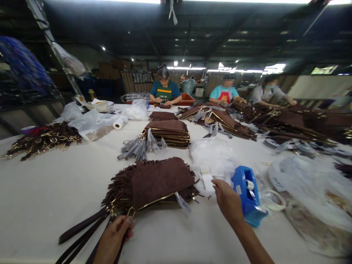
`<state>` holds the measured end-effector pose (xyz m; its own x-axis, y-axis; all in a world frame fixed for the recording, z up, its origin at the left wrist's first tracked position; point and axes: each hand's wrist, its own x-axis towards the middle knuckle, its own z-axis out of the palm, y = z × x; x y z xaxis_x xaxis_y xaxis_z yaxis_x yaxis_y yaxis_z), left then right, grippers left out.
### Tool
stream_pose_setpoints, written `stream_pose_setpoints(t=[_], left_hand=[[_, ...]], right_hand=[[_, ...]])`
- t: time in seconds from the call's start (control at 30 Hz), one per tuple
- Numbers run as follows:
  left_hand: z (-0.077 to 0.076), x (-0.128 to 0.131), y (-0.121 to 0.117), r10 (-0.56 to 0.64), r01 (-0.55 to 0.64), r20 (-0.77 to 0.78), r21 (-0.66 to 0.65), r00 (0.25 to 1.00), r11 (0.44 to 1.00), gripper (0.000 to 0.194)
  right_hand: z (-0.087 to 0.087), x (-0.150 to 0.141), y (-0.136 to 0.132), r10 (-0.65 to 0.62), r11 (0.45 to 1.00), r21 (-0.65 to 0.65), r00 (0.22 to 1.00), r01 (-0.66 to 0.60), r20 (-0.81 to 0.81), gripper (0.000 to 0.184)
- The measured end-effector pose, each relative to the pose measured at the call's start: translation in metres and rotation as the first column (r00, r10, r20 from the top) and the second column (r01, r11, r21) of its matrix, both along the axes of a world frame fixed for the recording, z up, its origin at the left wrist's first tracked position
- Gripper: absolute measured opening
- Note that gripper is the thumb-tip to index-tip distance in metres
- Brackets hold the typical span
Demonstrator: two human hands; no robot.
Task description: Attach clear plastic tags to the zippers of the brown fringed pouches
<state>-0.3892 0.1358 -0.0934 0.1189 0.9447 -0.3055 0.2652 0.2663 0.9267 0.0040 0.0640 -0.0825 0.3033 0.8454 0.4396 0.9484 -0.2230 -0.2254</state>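
Note:
A dark brown suede-like clutch bag [162, 181] with fringe and a gold zip lies in front of me, on top of other fringed brown pieces. My left hand [117, 234] is closed at its lower left corner, pinching a wrist strap by its gold clasp [131, 212]. More brown straps [82, 229] trail to the left. Right of the clutch, my right hand [227, 200] has its fingertips closed at the edge of a white paper strip [208, 179]. That strip lies against a heap of thin white plastic or tissue [213, 156].
A blue tape dispenser [247, 194] stands beside my right forearm, near clear bags [316, 198]. Stacked brown clutches [167, 134] sit farther back. Left are straps with gold clasps [46, 139] and a white roll [120, 122]. Several co-workers [166, 90] handle brown pieces across the table.

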Motion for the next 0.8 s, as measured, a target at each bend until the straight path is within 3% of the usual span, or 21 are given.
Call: stream_pose_setpoints(t=[0.1, 0.3, 0.6, 0.7, 0.8], left_hand=[[-0.001, -0.001, -0.008, 0.054, -0.054, 0.001, -0.029, 0.999, 0.998, 0.050], [-0.004, 0.005, -0.015, 0.089, -0.089, 0.005, -0.015, 0.996, 0.996, 0.048], [-0.019, 0.000, -0.012, 0.033, -0.033, 0.011, -0.010, 0.999, 0.999, 0.039], [-0.022, -0.002, -0.013, 0.051, -0.050, 0.020, -0.021, 0.998, 0.998, 0.041], [-0.023, -0.002, -0.012, 0.064, -0.063, 0.040, -0.029, 0.997, 0.998, 0.042]], right_hand=[[-0.016, 0.017, 0.012, 0.109, 0.984, -0.140, 0.994, -0.106, 0.011, 0.027], [-0.044, 0.036, 0.008, 0.250, 0.954, -0.196, 0.964, -0.228, 0.092, 0.047], [-0.026, 0.030, 0.012, 0.182, 0.963, -0.227, 0.973, -0.146, 0.144, 0.031], [-0.025, 0.026, 0.013, 0.136, 0.970, -0.217, 0.982, -0.106, 0.131, 0.019], [-0.029, 0.025, 0.013, 0.094, 0.975, -0.212, 0.992, -0.074, 0.083, 0.021]])
